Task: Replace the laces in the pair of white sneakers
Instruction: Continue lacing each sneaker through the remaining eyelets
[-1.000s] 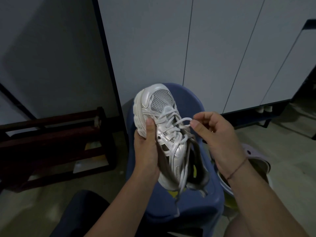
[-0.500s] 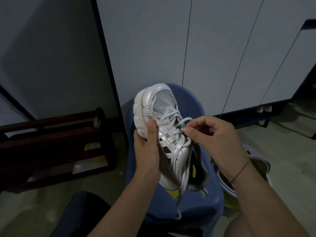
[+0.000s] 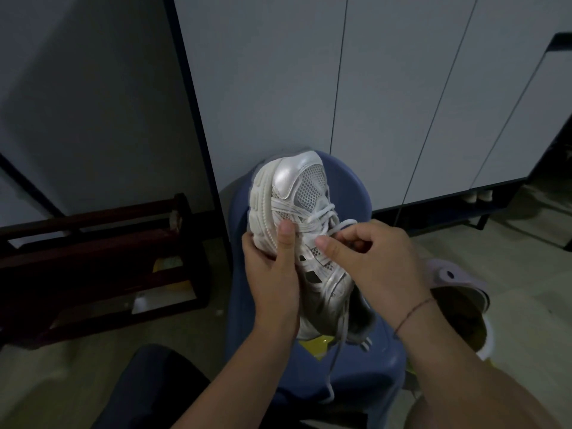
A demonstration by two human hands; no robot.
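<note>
A white sneaker (image 3: 297,193) with a mesh toe is held up, toe pointing away from me, over a blue plastic stool (image 3: 353,373). My left hand (image 3: 272,274) grips its left side, thumb pressed on the upper by the eyelets. My right hand (image 3: 371,258) pinches a loop of the white lace (image 3: 328,215) over the middle eyelets with thumb and forefinger. A loose lace end hangs down past the heel toward the stool seat. The second sneaker (image 3: 458,286) lies low on the right, partly hidden by my right forearm.
White cabinet doors (image 3: 387,88) stand just behind the stool. A dark wooden rack (image 3: 93,261) sits on the floor at the left. A yellow-and-white container (image 3: 470,339) is at the right under my forearm. My dark-clothed knee (image 3: 148,385) is at the bottom.
My right hand has moved left from beside the shoe onto the laces, its thumb now close to my left thumb. The shoe and my left hand have stayed nearly still.
</note>
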